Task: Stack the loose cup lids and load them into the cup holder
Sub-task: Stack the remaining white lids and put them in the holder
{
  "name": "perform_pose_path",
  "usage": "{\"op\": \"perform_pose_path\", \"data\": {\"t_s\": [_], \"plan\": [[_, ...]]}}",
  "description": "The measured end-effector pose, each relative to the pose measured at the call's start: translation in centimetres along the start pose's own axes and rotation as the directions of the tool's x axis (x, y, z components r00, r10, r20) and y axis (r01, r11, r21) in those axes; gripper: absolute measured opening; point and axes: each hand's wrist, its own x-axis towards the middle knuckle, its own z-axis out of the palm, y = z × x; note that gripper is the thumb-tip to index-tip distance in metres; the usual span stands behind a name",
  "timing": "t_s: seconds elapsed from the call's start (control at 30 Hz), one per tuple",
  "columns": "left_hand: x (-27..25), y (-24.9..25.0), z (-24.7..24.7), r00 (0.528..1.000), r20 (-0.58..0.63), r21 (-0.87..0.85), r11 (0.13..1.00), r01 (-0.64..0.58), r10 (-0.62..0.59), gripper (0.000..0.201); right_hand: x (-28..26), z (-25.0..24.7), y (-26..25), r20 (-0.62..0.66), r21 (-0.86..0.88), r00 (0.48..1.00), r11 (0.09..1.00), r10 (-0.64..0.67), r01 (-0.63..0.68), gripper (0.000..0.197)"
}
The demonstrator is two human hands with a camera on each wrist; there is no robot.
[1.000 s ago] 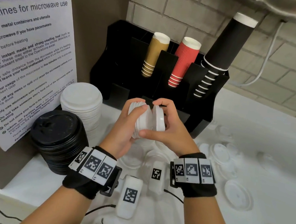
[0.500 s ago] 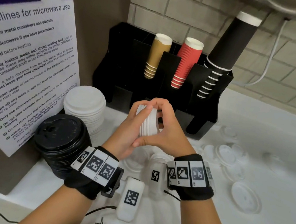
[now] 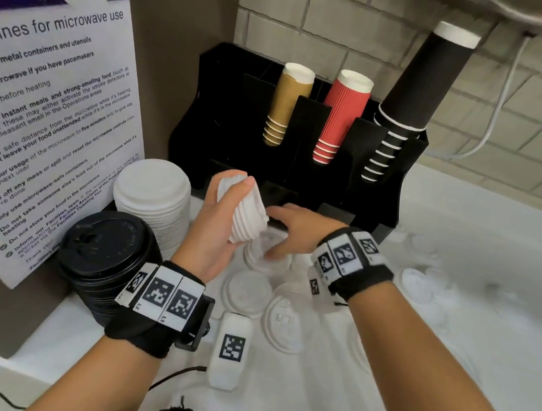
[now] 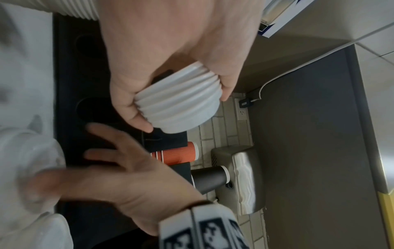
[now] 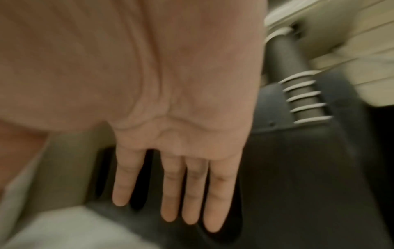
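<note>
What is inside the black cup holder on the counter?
The black cup holder holds three leaning cup stacks: tan cups, red cups and black cups. Its left slot looks dark; its contents cannot be seen. The stacks' lower ends are hidden behind the dividers.

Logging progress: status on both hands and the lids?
Left hand grips white lid stack. Right hand open, reaching loose lids. Cup holder unblocked.

cup holder (image 3: 302,189): black
lid stack (image 3: 249,214): white, ribbed
cups: tan (image 3: 284,107), red (image 3: 339,117), black (image 3: 411,96)
wristbands (image 3: 161,296): black-and-white squares
</note>
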Motion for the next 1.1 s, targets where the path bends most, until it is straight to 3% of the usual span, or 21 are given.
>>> {"op": "perform_pose_path", "data": {"t_s": [0.1,0.23,0.3,0.37,0.5,0.6,0.67,0.77,0.83,0.93,1.1], "plan": [[0.1,-0.1,0.1,1.000,-0.019,0.002,1.000,-0.002,0.002,0.023,2.2,1.0,0.2,0.187,-0.160,0.982,0.987,0.010,0.020,0.092],[0.1,0.1,0.1,0.999,-0.044,0.009,1.000,-0.005,0.005,0.016,3.9,2.3,0.4,0.226,-0.235,0.974,0.971,0.016,0.038,0.106],[0.1,0.3,0.1,0.999,-0.051,0.013,1.000,-0.018,0.018,0.015,4.2,2.7,0.4,0.225,-0.254,0.974,0.965,-0.003,0.062,0.097],[0.1,0.5,0.0,0.998,-0.061,0.014,0.999,-0.030,0.031,0.015,4.0,2.7,0.4,0.175,-0.229,0.984,0.971,-0.029,0.069,0.086],[-0.1,0.7,0.0,0.996,-0.071,0.040,0.998,-0.053,0.056,0.017,2.0,0.9,-0.1,0.055,-0.117,0.997,0.991,-0.053,0.059,0.087],[-0.1,0.6,-0.3,0.993,-0.079,0.106,0.991,-0.076,0.084,0.019,-0.6,-1.3,-0.1,-0.115,0.108,0.991,0.990,-0.073,0.085,0.082],[-0.1,0.3,-0.4,0.993,-0.078,0.148,0.986,-0.078,0.090,0.020,-2.7,-2.2,0.1,-0.240,0.338,0.968,0.929,-0.071,0.151,0.075],[-0.1,0.2,-0.3,0.999,-0.034,0.178,0.984,-0.025,0.032,0.031,-5.2,-2.5,-0.8,-0.348,0.605,0.927,0.723,-0.138,0.335,0.071],[-0.1,0.1,0.0,1.000,0.016,0.192,0.981,0.011,-0.015,0.045,-5.7,-2.1,-1.5,-0.363,0.637,0.911,0.660,-0.197,0.397,0.073],[-0.2,-0.1,0.4,0.999,0.036,0.168,0.986,0.014,-0.020,0.042,-5.9,-1.7,-2.2,-0.392,0.628,0.894,0.647,-0.217,0.433,0.074],[-0.2,-0.2,0.8,1.000,0.015,0.100,0.995,-0.006,0.004,0.056,-6.2,-1.3,-2.2,-0.413,0.639,0.890,0.635,-0.192,0.433,0.073]]}}
